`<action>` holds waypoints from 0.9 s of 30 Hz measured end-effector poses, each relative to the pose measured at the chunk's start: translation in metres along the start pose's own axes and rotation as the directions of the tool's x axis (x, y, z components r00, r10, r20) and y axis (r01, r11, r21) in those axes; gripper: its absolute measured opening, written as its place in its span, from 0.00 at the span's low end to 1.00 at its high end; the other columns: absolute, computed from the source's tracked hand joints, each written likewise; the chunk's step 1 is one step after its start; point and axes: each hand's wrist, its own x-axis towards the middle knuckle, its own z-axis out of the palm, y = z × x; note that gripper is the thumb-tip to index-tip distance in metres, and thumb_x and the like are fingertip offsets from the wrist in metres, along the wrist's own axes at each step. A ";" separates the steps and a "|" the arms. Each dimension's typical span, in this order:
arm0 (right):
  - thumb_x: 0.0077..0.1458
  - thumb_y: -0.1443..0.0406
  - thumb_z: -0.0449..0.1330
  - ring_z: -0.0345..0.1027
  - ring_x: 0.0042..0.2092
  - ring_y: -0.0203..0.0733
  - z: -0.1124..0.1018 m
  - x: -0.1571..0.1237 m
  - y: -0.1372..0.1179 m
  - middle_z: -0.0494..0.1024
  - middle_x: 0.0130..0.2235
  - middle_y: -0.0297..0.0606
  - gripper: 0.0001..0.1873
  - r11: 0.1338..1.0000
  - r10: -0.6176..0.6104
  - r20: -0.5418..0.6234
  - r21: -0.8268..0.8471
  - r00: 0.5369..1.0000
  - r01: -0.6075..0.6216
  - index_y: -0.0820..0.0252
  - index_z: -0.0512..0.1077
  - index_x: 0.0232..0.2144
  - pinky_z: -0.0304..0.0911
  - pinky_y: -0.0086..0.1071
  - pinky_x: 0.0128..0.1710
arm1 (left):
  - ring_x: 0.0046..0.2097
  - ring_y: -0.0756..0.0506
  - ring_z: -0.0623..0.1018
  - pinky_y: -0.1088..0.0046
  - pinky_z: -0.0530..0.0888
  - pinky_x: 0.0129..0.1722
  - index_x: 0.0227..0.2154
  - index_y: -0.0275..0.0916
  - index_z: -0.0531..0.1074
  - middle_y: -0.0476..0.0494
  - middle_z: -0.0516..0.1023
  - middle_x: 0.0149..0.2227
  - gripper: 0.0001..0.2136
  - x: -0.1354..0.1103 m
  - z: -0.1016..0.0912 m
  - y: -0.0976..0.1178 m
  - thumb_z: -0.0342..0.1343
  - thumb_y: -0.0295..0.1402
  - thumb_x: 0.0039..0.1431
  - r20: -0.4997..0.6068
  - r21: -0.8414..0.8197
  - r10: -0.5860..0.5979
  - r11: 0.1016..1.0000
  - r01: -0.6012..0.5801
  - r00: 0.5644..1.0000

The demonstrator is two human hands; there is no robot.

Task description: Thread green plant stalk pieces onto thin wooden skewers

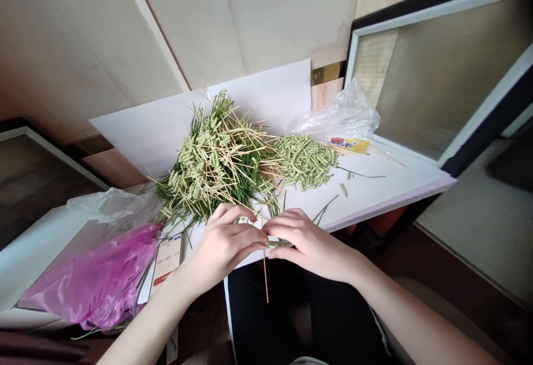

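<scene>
My left hand (233, 240) and my right hand (302, 243) meet at the table's front edge, fingers pinched close together. A thin wooden skewer (266, 279) points down from the left fingertips toward my lap. Between the right thumb and fingers lies a narrow green strand (278, 242), its left end reaching the skewer; the fingers partly hide where they meet. Just beyond the hands rises a big heap of skewers (220, 160) bearing short pale-green pieces, mixed with long dark-green blades. To its right is a pile of loose pale-green pieces (303, 161).
A clear plastic bag (343, 112) and a yellow packet (353, 145) lie at the back right of the white table (400, 184). On the left are a pink plastic bag (104, 282) and a phone (167, 259) showing a timer. A white board (266, 90) leans behind the heap.
</scene>
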 end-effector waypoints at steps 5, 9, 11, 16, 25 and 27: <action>0.65 0.71 0.66 0.70 0.37 0.40 0.015 0.002 0.008 0.80 0.32 0.32 0.06 1.000 0.015 0.008 -0.023 1.000 -0.015 0.61 0.77 0.33 0.59 0.36 0.47 | 0.50 0.41 0.78 0.62 0.66 0.50 0.42 0.44 0.79 0.46 0.86 0.39 0.06 -0.006 0.007 -0.009 0.61 0.37 0.67 0.004 -0.001 -0.032 0.999 0.033 0.999; 0.63 0.70 0.69 0.67 0.35 0.40 0.013 -0.004 0.016 0.79 0.30 0.32 0.05 0.991 0.002 -0.061 -0.137 0.998 -0.010 0.61 0.78 0.32 0.57 0.37 0.44 | 0.49 0.40 0.77 0.61 0.66 0.51 0.46 0.44 0.77 0.45 0.85 0.41 0.11 -0.016 0.003 -0.023 0.64 0.41 0.64 -0.048 -0.024 -0.126 0.992 0.125 0.991; 0.62 0.70 0.70 0.67 0.35 0.40 0.012 -0.008 0.018 0.79 0.30 0.32 0.05 0.982 -0.001 -0.084 -0.189 0.996 -0.015 0.62 0.79 0.32 0.56 0.38 0.44 | 0.49 0.39 0.76 0.60 0.67 0.51 0.46 0.45 0.77 0.45 0.84 0.42 0.12 -0.021 0.002 -0.029 0.65 0.42 0.62 -0.063 -0.080 -0.177 0.982 0.172 0.982; 0.62 0.69 0.69 0.66 0.34 0.40 0.013 -0.009 0.019 0.79 0.30 0.31 0.06 0.968 0.006 -0.107 -0.250 0.994 -0.033 0.60 0.79 0.31 0.54 0.37 0.41 | 0.49 0.40 0.77 0.62 0.72 0.51 0.44 0.47 0.78 0.47 0.85 0.42 0.12 -0.030 0.007 -0.029 0.69 0.39 0.58 0.015 -0.245 -0.283 0.929 0.278 0.959; 0.61 0.69 0.71 0.66 0.35 0.40 0.023 -0.002 0.015 0.78 0.29 0.31 0.09 0.929 -0.001 -0.077 -0.369 0.997 -0.028 0.60 0.76 0.29 0.53 0.36 0.40 | 0.39 0.42 0.81 0.63 0.78 0.40 0.37 0.46 0.81 0.45 0.83 0.33 0.02 -0.037 0.046 -0.009 0.66 0.33 0.62 -0.127 -0.519 -0.406 0.805 0.289 0.905; 0.62 0.71 0.69 0.67 0.37 0.41 0.025 -0.004 0.016 0.78 0.31 0.32 0.08 0.917 0.016 -0.093 -0.396 0.996 -0.052 0.61 0.76 0.31 0.54 0.37 0.44 | 0.40 0.41 0.81 0.62 0.78 0.42 0.37 0.47 0.81 0.46 0.83 0.34 0.04 -0.044 0.051 -0.011 0.66 0.30 0.61 -0.166 -0.538 -0.422 0.796 0.276 0.891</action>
